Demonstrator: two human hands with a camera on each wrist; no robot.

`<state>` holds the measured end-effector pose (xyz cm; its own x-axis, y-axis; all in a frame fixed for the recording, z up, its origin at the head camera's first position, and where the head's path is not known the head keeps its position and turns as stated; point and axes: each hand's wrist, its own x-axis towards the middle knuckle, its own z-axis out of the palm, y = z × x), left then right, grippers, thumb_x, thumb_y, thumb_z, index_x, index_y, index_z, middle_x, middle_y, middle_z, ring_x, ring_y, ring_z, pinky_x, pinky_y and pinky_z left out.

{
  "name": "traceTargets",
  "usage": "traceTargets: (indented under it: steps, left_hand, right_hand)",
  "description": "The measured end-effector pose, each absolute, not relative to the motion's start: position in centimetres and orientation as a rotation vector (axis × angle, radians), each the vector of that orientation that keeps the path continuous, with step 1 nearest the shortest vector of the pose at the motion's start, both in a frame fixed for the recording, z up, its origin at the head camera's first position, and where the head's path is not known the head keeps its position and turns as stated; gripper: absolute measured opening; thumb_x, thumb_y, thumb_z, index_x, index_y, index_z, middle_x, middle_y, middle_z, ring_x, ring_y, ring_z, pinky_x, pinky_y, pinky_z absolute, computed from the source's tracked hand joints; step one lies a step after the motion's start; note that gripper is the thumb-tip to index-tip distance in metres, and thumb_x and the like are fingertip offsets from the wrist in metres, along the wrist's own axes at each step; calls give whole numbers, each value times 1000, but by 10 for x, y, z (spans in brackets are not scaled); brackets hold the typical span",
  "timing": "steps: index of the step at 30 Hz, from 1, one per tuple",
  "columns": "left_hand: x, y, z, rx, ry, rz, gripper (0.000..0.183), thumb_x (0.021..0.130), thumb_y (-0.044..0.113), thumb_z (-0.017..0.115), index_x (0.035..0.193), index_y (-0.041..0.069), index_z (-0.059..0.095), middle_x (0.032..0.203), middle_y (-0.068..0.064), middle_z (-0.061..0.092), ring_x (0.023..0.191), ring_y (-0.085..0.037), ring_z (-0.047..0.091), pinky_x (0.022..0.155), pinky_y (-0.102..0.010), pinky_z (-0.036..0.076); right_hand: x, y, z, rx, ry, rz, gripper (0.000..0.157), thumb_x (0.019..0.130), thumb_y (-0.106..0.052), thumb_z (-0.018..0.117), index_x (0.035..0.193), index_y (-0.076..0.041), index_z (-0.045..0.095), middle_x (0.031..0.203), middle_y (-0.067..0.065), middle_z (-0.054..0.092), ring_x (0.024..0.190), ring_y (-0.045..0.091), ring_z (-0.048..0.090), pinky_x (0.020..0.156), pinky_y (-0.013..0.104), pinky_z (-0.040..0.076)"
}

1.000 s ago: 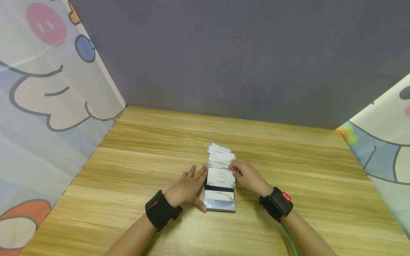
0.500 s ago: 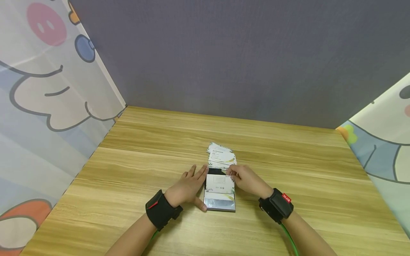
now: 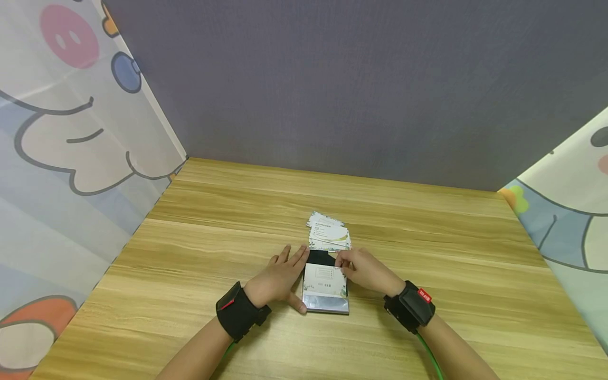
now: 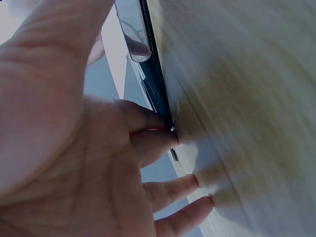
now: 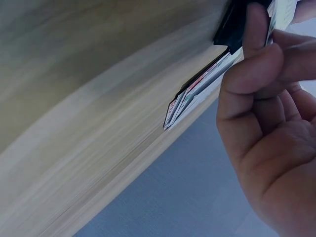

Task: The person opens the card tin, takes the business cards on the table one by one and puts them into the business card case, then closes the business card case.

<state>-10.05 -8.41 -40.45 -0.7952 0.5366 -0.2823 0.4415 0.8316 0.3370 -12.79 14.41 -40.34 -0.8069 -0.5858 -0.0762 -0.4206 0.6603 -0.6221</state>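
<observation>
A black card holder [image 3: 321, 257] with a shiny silver front [image 3: 326, 303] lies on the wooden table. My left hand [image 3: 274, 282] rests beside it, fingers extended, with fingertips and thumb at its left edge. In the left wrist view two fingers touch the holder's dark side [image 4: 157, 86]. My right hand [image 3: 364, 270] pinches a white printed card [image 3: 324, 279] by its far right corner. That card lies over the holder, its near edge at the silver front. Whether it sits inside a pocket is unclear. The right wrist view shows thumb and finger gripping the card [image 5: 285, 16].
Beyond the holder, several white business cards [image 3: 330, 235] lie in a loose, fanned pile. A grey panel [image 3: 351, 95] rises behind the table [image 3: 214, 211]. Cartoon-printed curtains [image 3: 57, 211] hang at both sides. Each wrist wears a black band [image 3: 409, 306].
My right hand has drawn the card from near the pile toward me, down to the silver front. More of the holder's black far part now shows. The left hand stays in place.
</observation>
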Motion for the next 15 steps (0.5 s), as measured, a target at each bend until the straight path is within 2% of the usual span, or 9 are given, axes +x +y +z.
traceTargets:
  steps: [15]
  left_hand:
    - [-99,-84,-403,737,2645,387,124,54,53,78,147,3,12,154,-11,11,138,-43,10,105,-58,22]
  right_hand:
    - [-126,146,-406,-877,2538,-869,12,81,4,56,80,-6,62,73,-1,58,61,3,44,54,18,39]
